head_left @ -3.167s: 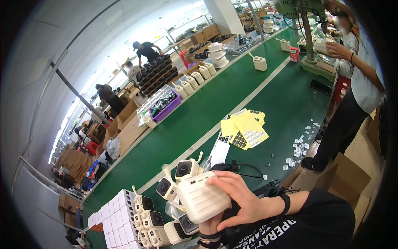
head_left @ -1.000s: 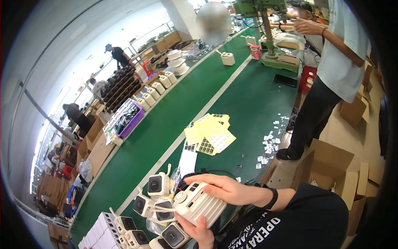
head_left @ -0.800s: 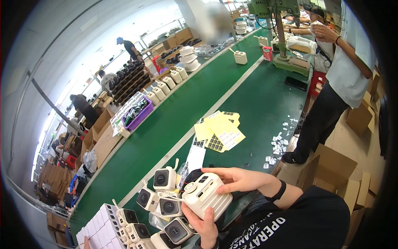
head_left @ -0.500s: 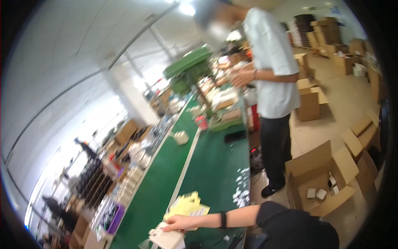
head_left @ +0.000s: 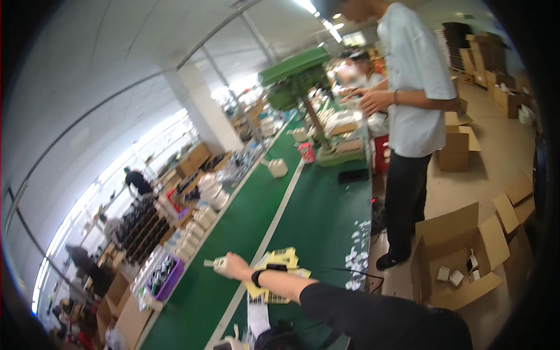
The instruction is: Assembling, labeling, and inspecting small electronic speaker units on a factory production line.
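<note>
My right hand (head_left: 236,267) reaches out over the green work surface (head_left: 233,233), its fingers closed around a small off-white plastic boxy unit (head_left: 220,265) with a narrow tab sticking out to the left. Beneath my forearm lie yellow sheets (head_left: 284,256) with dark printed shapes. A similar off-white unit (head_left: 277,168) stands farther up the surface, also with a protruding tab. At the bottom edge another whitish unit (head_left: 228,345) is partly cut off. My left hand does not show.
A green drill press (head_left: 309,81) stands ahead, near a pink container (head_left: 306,153) and a black flat object (head_left: 353,175). White scraps (head_left: 357,256) lie along the right edge. A person (head_left: 411,105) stands there, beside an open carton (head_left: 458,256). A purple bin (head_left: 166,280) is left.
My right hand has moved away from me and leftward over the work surface, carrying the off-white unit past the yellow sheets. The whole view has shifted.
</note>
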Motion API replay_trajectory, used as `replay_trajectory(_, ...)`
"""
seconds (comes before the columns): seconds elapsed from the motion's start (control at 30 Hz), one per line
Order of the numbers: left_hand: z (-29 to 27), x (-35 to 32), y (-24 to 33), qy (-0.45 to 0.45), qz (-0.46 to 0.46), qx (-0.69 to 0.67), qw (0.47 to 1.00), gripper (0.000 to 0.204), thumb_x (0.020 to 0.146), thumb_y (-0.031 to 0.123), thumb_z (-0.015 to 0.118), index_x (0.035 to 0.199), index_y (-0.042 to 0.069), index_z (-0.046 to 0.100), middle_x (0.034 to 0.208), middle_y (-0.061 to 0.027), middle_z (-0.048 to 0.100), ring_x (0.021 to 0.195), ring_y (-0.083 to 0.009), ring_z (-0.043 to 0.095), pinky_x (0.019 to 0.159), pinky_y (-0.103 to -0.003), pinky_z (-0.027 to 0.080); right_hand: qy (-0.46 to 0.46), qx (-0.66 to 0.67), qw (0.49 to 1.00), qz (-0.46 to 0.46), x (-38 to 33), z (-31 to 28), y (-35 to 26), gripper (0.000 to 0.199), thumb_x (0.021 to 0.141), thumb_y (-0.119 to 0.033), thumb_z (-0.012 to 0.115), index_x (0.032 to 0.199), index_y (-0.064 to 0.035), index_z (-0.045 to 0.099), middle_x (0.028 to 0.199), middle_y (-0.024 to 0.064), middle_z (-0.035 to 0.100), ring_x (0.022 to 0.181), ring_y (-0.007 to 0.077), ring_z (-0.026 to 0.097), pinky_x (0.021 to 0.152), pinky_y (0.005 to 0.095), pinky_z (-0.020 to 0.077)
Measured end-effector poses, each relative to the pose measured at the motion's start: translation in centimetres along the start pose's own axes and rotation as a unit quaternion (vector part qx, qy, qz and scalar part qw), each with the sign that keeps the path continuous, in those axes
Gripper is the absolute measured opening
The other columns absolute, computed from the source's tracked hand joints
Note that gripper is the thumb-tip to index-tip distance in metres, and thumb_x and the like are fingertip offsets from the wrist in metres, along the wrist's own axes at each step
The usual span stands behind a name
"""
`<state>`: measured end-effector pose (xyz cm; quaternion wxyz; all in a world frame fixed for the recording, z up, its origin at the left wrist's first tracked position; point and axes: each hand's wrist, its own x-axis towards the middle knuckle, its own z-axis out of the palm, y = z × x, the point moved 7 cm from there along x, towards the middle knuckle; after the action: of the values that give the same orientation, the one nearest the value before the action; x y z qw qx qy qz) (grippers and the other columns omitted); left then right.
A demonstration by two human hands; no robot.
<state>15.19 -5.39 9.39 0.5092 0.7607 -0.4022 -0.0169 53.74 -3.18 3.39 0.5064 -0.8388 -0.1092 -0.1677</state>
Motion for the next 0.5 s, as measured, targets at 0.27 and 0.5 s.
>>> replay_trajectory(0.27, 3.8, -8.0, 6.8, -0.006, -0.062, -0.065, 0.996, 0.043, 0.091, 0.027, 0.045, 0.125, 0.002, 0.039, 0.129, -0.0179, 0.038, 0.117, -0.0334, 0.038, 0.098, -0.041, 0.031, -0.044, -0.041, 0.998, -0.034, 0.2, 2.1, 3.0, 0.065, 0.056, -0.017, 0.074, 0.107, 0.0036, 0.04, 0.106, 0.0265, 0.045, 0.095, 0.0403, 0.053, 0.08, 0.0432, 0.0481)
replay_trajectory(0.5, 4.7, -9.6, 12.0, 0.004, -0.083, -0.049, 0.995, 0.041, 0.091, 0.029, 0.044, 0.122, 0.003, 0.044, 0.126, -0.0172, 0.041, 0.114, -0.0336, 0.041, 0.097, -0.042, 0.033, -0.343, 0.11, 0.911, -0.2, -9.0, 5.2, -6.2, 0.044, 0.065, -0.021, 0.071, 0.102, -0.0023, 0.056, 0.089, 0.0099, 0.063, 0.079, 0.0195, 0.061, 0.072, 0.0321, 0.0491)
